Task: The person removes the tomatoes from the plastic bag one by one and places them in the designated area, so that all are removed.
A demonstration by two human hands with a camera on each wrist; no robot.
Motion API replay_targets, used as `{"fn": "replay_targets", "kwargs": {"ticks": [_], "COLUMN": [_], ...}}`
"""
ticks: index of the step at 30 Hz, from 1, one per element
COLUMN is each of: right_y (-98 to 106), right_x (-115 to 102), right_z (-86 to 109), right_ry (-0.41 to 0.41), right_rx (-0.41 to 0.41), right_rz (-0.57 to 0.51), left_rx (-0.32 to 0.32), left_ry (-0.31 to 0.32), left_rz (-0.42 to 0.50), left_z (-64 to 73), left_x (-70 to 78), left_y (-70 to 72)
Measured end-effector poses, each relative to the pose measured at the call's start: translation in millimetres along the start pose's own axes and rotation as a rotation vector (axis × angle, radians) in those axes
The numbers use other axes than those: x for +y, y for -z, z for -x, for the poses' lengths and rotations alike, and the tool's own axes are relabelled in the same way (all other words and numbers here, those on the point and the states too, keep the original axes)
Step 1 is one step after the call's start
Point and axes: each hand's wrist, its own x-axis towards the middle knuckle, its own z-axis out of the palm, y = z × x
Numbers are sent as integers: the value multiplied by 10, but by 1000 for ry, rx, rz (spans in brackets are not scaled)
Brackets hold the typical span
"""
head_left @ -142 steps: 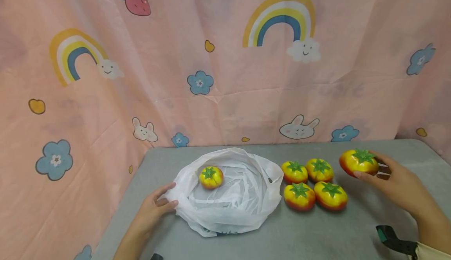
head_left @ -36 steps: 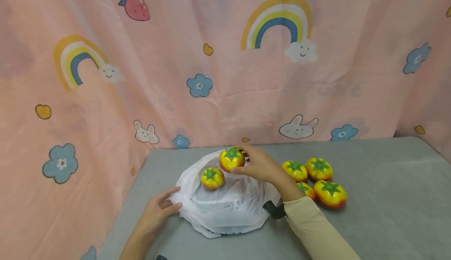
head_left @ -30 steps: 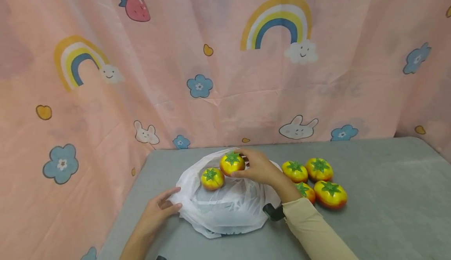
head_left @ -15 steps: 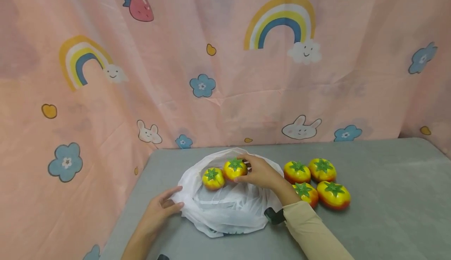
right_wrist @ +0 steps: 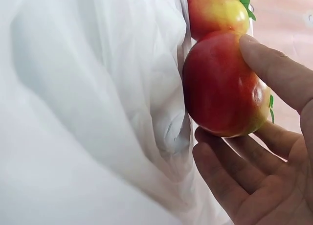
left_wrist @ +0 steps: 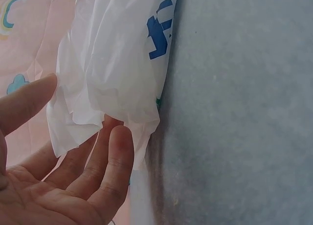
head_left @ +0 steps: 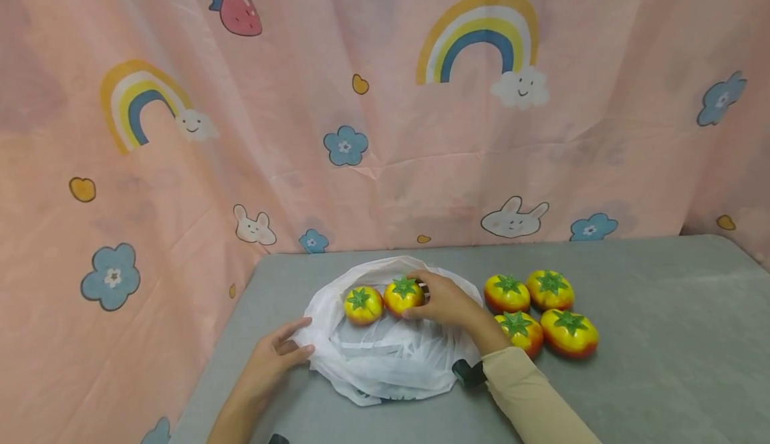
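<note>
My right hand (head_left: pixel 442 300) holds a yellow-and-red toy tomato (head_left: pixel 402 297) with a green star-shaped top, inside the mouth of a white plastic bag (head_left: pixel 391 370). In the right wrist view, the thumb lies on one side of the held tomato (right_wrist: pixel 222 88) and the fingers on the other. A second tomato (head_left: pixel 363 307) sits in the bag, touching it on the left. At the bag's left edge is my left hand (head_left: pixel 271 357), its thumb and fingers spread apart. The left wrist view shows these fingers (left_wrist: pixel 115 161) lightly touching the thin plastic (left_wrist: pixel 112 63).
Several more toy tomatoes (head_left: pixel 570 332) stand grouped on the grey table (head_left: pixel 674 337), right of the bag. My right forearm (head_left: pixel 532 390) partly covers the nearest one (head_left: pixel 519 331). A pink printed curtain (head_left: pixel 385 190) hangs behind the table's back edge.
My right hand has carried the tomato from the far right into the bag. Over the last second it has lowered it beside the other one. The left hand stays at the bag's edge.
</note>
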Motion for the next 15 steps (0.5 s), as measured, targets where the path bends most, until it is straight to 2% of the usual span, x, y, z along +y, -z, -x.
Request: {"fn": "replay_targets", "kwargs": {"ticks": [7,15], "right_y": [18,-14], "right_x": [7,1], "right_z": [10,16], "right_ry": [-2,11], "right_rx": [8,-2], "right_rz": [0,-18], "left_rx": [-2,-8], "left_ry": [17,9], "left_rz": [-31,-15], "left_z": [-19,-19], "left_x": [1,-24], "left_y": [-5,11]}}
